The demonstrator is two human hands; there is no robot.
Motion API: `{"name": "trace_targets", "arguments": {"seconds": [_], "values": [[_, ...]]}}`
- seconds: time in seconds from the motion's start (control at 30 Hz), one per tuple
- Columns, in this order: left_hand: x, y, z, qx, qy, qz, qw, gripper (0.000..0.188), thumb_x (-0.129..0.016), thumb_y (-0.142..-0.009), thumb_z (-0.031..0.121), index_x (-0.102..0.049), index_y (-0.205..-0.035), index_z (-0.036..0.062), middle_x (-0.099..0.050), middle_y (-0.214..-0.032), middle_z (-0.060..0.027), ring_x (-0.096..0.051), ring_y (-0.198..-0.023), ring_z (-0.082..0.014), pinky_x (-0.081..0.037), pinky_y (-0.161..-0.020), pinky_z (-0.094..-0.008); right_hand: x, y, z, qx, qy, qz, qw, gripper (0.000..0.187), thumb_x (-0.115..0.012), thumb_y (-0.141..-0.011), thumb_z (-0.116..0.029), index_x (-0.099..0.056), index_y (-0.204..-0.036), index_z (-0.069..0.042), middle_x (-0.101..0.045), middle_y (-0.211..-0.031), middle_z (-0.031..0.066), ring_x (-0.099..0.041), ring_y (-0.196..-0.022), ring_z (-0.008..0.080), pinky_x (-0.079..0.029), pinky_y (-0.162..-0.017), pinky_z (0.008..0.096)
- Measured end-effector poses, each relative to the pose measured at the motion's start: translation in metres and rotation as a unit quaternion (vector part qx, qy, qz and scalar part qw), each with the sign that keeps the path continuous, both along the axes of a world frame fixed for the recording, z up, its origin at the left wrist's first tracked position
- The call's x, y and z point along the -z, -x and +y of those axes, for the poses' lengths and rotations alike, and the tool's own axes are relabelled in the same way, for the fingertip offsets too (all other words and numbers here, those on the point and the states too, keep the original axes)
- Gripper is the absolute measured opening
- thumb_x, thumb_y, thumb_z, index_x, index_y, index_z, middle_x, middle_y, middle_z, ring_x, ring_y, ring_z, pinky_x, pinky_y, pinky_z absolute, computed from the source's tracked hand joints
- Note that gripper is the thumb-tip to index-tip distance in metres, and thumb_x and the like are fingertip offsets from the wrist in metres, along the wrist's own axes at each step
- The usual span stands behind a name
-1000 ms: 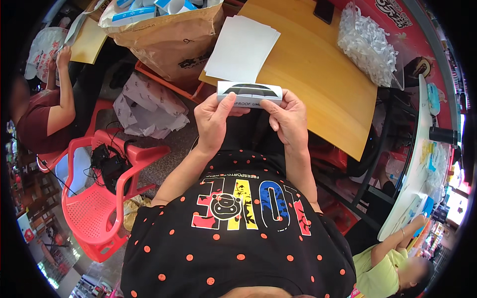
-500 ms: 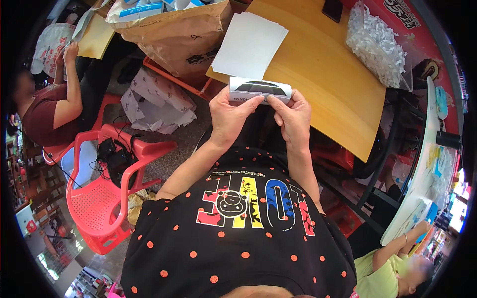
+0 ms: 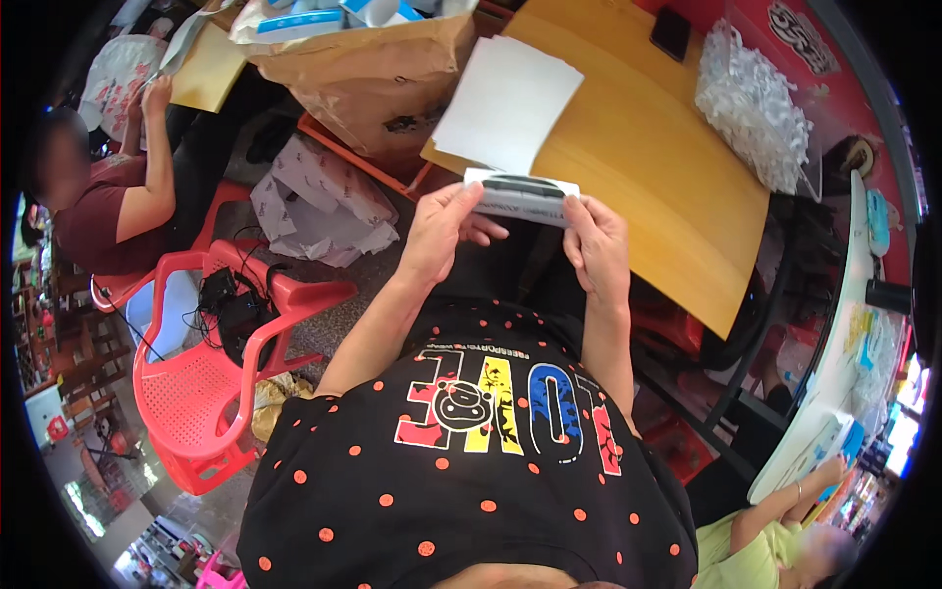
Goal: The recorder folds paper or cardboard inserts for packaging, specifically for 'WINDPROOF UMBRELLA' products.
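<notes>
Head view. The carton [image 3: 522,200] is held at the near edge of the bench [image 3: 657,187]. The left hand [image 3: 439,236] pinches its left end, lower fingers loosely spread; the right hand [image 3: 599,245] pinches its right end, probably to keep it level with its face uncovered. Pale and narrow, it bears a dark curved band and blurred lettering. The sheets [image 3: 510,103] lie stacked just beyond, presumably for easy reach.

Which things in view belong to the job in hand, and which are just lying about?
Likely part of the job:
printed card, held by left hand and right hand
white sheets on the wooden table

Probably just lying about:
black phone
red plastic armchair
black cables on the armchair
</notes>
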State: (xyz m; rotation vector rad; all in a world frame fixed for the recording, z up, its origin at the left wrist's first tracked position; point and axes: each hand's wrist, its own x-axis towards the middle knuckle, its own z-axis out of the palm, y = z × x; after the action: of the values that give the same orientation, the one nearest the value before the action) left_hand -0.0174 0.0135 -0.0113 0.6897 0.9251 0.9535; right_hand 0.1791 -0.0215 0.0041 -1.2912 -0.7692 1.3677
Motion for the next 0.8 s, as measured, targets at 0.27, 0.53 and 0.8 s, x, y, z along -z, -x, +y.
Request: {"name": "trace_targets", "arguments": {"seconds": [0.27, 0.53, 0.8], "values": [[-0.009, 0.036, 0.001, 0.029, -0.137, 0.147, 0.979, 0.017, -0.07, -0.082, 0.01, -0.067, -0.071, -0.0022, -0.053, -0.07, -0.0007, -0.047, -0.053, -0.0046, -0.036, -0.046, -0.0192, 0.016, -0.004, -0.003, -0.025, -0.071, -0.13, 0.989, 0.026, -0.06, -0.09, -0.013, -0.056, -0.068, 0.001, -0.045, -0.063, -0.0038, -0.038, -0.055, 0.0041, -0.027, -0.049, 0.0219], [-0.079, 0.074, 0.039, -0.12, -0.329, 0.274, 0.895, 0.017, -0.067, -0.085, 0.009, -0.066, -0.071, -0.0008, -0.053, -0.066, -0.0014, -0.05, -0.051, -0.006, -0.037, -0.045, -0.0189, -0.006, -0.001, 0.003, 0.067, -0.129, 0.017, 0.989, 0.028, -0.05, -0.098, -0.02, -0.068, -0.097, 0.003, -0.067, -0.084, 0.0057, -0.046, -0.061, 0.0044, -0.035, -0.055, 0.0178], [-0.13, 0.125, 0.155, -0.352, -0.348, 0.182, 0.85, 0.018, -0.068, -0.086, 0.018, -0.067, -0.08, 0.0003, -0.059, -0.061, -0.0021, -0.051, -0.054, -0.0064, -0.04, -0.053, -0.0195, 0.008, -0.008, -0.005, 0.039, -0.095, 0.006, 0.995, 0.022, -0.054, -0.095, -0.014, -0.067, -0.098, 0.003, -0.068, -0.09, 0.0077, -0.046, -0.063, 0.0044, -0.037, -0.056, 0.0174]]}}
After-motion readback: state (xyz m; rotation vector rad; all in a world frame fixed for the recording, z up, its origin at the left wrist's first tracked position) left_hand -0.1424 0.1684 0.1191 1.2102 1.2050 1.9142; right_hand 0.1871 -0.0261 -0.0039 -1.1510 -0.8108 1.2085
